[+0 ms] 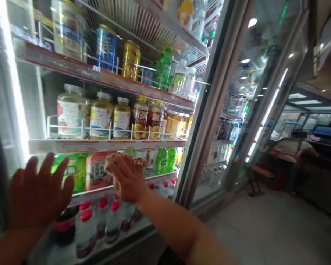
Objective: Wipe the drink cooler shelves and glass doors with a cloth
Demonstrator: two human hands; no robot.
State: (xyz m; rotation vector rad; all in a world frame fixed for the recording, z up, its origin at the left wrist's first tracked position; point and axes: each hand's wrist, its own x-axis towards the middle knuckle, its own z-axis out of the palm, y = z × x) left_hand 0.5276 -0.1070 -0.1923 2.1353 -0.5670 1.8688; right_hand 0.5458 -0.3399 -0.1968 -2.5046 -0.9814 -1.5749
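My right hand (130,180) presses a crumpled beige cloth (110,163), with edges of it showing past the fingers. It is in front of the drinks cooler's lower middle shelf, over a pink carton (98,175). To the left, my left hand (38,193) is open with its fingers spread and nothing in it. It is nearest to a green carton (77,173) on the same shelf. I cannot tell whether either hand touches a glass pane or only hovers before the shelves.
Several bottles stand on the shelf (105,145) above my hands. Red-capped bottles (85,228) fill the bottom. A metal door frame (209,110) rises on the right, with another glass cooler door (264,106) beyond. Farther right is grey floor (253,228) and a person (294,149).
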